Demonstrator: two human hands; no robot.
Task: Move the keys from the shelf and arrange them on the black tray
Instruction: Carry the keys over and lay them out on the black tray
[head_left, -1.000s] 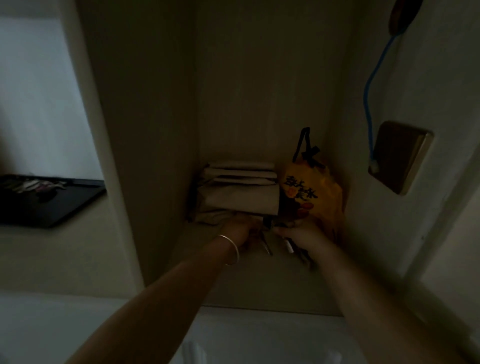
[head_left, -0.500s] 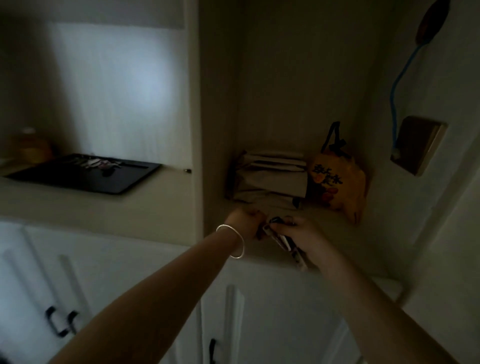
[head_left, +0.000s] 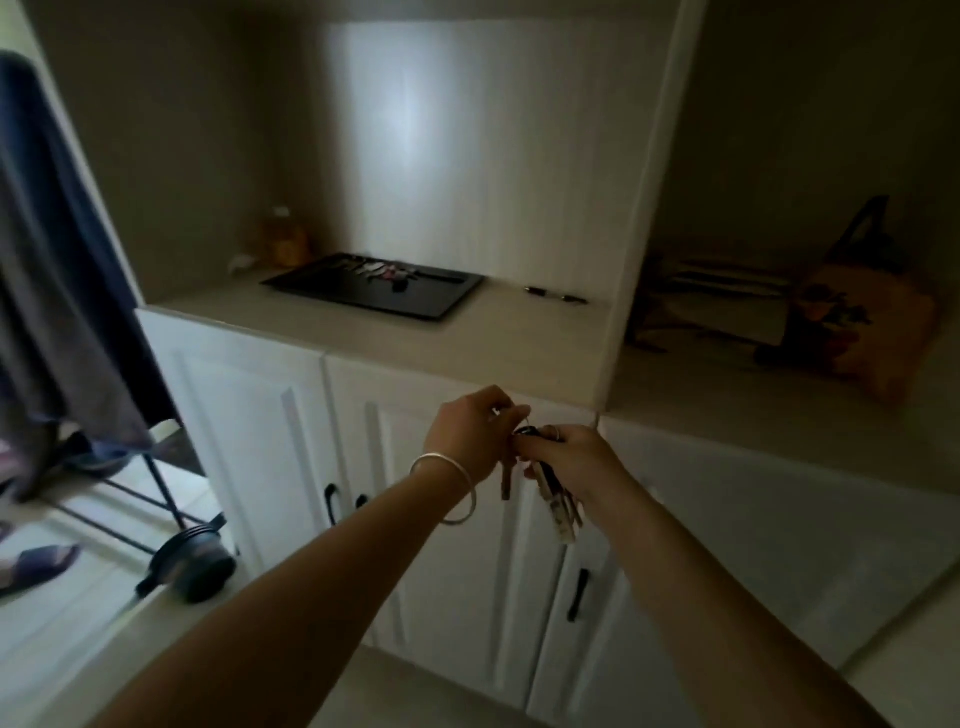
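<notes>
Both hands hold a bunch of keys in the air in front of the white cupboard doors, below the counter edge. My left hand pinches the ring at the top, and one key hangs down beneath it. My right hand grips the dark fob, with more keys and a pale tag dangling under it. The black tray lies on the counter in the left niche, up and to the left of my hands. Several keys lie in a row along its far side.
A pen lies on the counter right of the tray. A yellowish jar stands behind the tray's left end. The right niche holds folded bags and an orange bag. A blue garment hangs at left.
Both hands have pulled the key bunch out of the right niche and now hold it in front of the cupboard doors. The view has swung left toward the tray.
</notes>
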